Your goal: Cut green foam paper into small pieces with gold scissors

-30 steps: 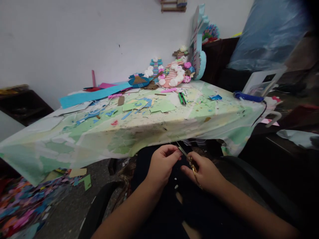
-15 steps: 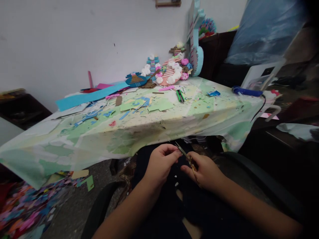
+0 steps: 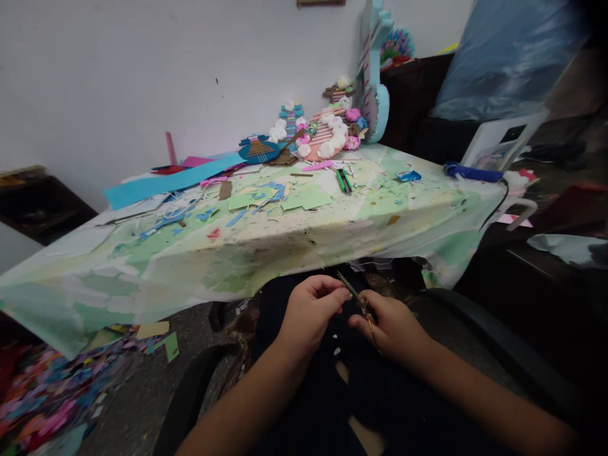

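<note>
Over my lap, my right hand grips a pair of scissors with gold-coloured handles, its blades pointing up and left. Close against the blades is my left hand, thumb and fingertips pinched together. A tiny pale bit shows at those fingertips, too small to name. Small white scraps lie on my dark trousers below both hands.
A table with a stained green-and-white cloth stands ahead. On it are green paper pieces, a green cutter, a blue glue gun and paper-decorated models. Colourful scraps cover the floor at left.
The scissors' blades have come closer together, and my right thumb has moved in toward the fingers. My left hand keeps its pinch in nearly the same place.
</note>
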`<state>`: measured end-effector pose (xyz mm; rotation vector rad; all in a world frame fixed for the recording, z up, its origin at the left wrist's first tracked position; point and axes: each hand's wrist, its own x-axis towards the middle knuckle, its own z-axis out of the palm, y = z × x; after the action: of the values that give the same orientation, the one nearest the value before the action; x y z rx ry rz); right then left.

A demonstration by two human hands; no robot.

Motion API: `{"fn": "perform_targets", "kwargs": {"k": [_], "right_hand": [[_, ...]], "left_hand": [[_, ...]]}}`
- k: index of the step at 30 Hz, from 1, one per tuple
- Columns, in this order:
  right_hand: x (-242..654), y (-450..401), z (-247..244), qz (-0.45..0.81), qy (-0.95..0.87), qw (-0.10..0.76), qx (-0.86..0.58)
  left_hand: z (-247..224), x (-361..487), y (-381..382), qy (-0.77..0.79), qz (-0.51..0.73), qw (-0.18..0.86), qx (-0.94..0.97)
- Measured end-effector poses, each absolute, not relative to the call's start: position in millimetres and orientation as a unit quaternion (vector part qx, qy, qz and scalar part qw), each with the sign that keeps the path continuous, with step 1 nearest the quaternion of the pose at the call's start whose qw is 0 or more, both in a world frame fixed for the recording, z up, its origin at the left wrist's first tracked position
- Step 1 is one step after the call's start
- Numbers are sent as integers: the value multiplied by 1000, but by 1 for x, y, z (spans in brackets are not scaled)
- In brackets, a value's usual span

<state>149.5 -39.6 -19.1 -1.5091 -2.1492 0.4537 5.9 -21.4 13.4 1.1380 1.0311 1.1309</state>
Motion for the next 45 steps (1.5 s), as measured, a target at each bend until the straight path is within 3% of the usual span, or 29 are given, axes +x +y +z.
{"fn": "perform_targets", "kwargs": {"k": [6,11,19,28,45], "right_hand": [[151,-38,-23,164,-777,248,-555],[152,-36,-24,206,-757,306,-539],[152,-35,-24,226,-758,304,-531],[155,-36,-19,207,-761,269,-554],[154,-39,-16,168,-764,215,-584]], "left_hand": [[14,6,-21,432,501,581,474],[12,6,-19,402,536,586,456],[9,7,-19,357,513,664,410],[5,6,-13,410,552,559,463],[6,4,-15,440,427,501,610]]}}
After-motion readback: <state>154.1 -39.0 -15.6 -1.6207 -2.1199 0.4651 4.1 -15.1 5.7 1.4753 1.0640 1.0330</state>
